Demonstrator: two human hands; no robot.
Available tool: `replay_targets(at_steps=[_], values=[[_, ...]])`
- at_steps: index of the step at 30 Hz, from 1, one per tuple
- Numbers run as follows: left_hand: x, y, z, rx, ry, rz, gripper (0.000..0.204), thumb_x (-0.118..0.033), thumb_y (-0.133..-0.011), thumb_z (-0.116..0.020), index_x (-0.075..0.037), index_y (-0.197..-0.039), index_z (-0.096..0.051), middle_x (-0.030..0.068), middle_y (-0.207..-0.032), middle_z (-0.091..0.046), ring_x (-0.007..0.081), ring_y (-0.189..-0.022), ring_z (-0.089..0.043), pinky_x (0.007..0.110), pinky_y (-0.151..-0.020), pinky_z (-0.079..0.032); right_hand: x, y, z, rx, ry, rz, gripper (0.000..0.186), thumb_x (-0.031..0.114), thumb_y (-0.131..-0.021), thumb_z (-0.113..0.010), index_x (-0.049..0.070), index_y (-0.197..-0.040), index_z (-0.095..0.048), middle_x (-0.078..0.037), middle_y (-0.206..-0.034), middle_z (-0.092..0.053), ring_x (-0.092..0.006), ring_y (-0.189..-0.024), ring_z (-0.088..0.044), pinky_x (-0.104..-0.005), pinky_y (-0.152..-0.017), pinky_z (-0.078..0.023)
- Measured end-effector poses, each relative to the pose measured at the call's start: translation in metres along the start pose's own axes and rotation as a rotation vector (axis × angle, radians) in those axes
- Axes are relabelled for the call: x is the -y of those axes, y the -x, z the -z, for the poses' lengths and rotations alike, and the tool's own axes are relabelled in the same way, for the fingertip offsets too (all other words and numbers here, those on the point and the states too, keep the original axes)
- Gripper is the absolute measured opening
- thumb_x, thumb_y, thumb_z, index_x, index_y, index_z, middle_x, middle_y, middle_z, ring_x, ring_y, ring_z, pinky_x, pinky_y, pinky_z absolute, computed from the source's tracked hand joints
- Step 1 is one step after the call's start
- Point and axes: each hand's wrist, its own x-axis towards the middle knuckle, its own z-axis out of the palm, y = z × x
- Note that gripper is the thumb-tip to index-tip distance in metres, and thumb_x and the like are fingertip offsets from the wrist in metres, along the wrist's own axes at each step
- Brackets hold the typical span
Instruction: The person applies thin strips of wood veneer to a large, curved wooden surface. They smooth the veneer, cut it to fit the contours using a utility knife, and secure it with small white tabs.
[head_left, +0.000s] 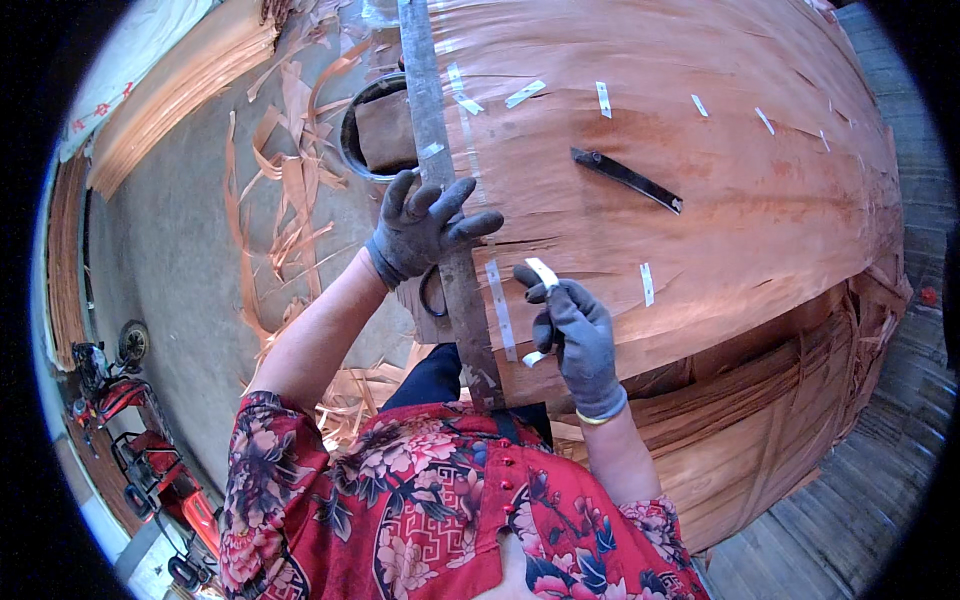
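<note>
My left hand, in a grey glove, is over a long narrow grey board along the left edge of the wood veneer sheet. Its fingers are spread with nothing visible in them. To the right, my right hand, also gloved, pinches a short strip of white tape above the sheet; a white end pokes out below its fingers. A longer tape strip lies on the veneer between my hands. Farther up the sheet rests a dark, blade-like tool, apart from both hands.
Several short tape pieces dot the far part of the veneer. Beneath its near edge is a thick veneer stack. On the left floor lie loose veneer scraps, a round black container and a parked red vehicle.
</note>
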Motion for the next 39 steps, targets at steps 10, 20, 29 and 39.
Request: replay_targets(at_steps=[10,20,29,39], values=[[0.002,0.002,-0.001,0.154,0.257,-0.081,0.029,-0.021,-0.07,-0.061,-0.022,-0.1,-0.065,-0.0006,-0.11,-0.058,0.0314,-0.12,-0.044,0.048,-0.096,-0.04,-0.023,-0.016,0.001,0.028,0.068,-0.142,0.028,0.029,-0.095,-0.053,0.004,-0.103,-0.063,0.002,-0.063,-0.057,-0.0035,-0.052,-0.051,-0.0173,-0.047,-0.042],[-0.003,-0.008,0.004,0.179,0.391,-0.035,0.025,-0.015,-0.066,-0.065,-0.014,-0.091,-0.066,0.0022,-0.101,-0.059,0.0328,-0.119,-0.047,0.047,-0.092,-0.044,-0.03,-0.016,0.004,0.042,-0.015,-0.178,0.027,0.028,-0.095,-0.053,0.004,-0.102,-0.063,0.0,-0.07,-0.062,-0.0049,-0.054,-0.055,-0.0175,-0.049,-0.044],[0.003,-0.022,0.027,0.466,0.512,-0.015,0.035,-0.024,-0.067,-0.064,-0.008,-0.098,-0.064,0.0083,-0.113,-0.054,0.0372,-0.126,-0.039,0.051,-0.102,-0.035,-0.032,-0.021,0.004,-0.019,-0.092,-0.188,0.026,0.026,-0.095,-0.052,0.003,-0.102,-0.063,-0.005,-0.097,-0.068,-0.0042,-0.061,-0.059,-0.0167,-0.052,-0.045],[-0.023,-0.003,0.016,0.253,0.443,0.279,0.028,-0.025,-0.07,-0.07,-0.013,-0.096,-0.066,0.0053,-0.114,-0.056,0.0402,-0.127,-0.038,0.053,-0.099,-0.036,-0.016,-0.023,0.003,-0.029,0.047,-0.151,0.025,0.026,-0.096,-0.05,0.004,-0.097,-0.063,-0.006,-0.1,-0.068,-0.0013,-0.056,-0.053,-0.0158,-0.049,-0.041]])
